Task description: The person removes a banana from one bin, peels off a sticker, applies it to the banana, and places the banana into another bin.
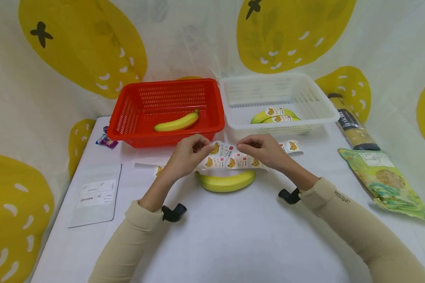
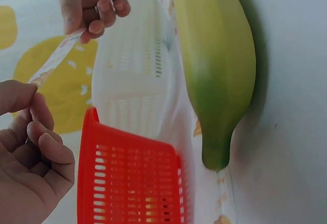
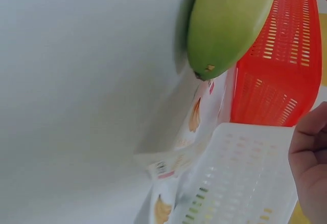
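My left hand (image 1: pixel 189 155) and right hand (image 1: pixel 263 151) are raised in front of the baskets, apart from each other. Between them stretches a small banana-print sticker (image 2: pixel 57 58), one end pinched by each thumb and fingertips, as the left wrist view shows. Below lies a strip of banana stickers (image 1: pixel 242 162) on the table, part of it curled up. A yellow banana (image 1: pixel 226 182) with greenish ends rests just in front of that strip, touched by neither hand. In the right wrist view only part of the right hand (image 3: pixel 311 165) appears.
Behind the hands stand a red basket (image 1: pixel 168 139) holding a banana (image 1: pixel 177 122) and a white basket (image 1: pixel 283 125) with stickered bananas (image 1: pixel 279 116). At left lie a silver-white pouch (image 1: pixel 95 198) and purple wrappers (image 1: pixel 107 140); at right, a green bag (image 1: pixel 387 182) and a tan packet (image 1: pixel 352 124).
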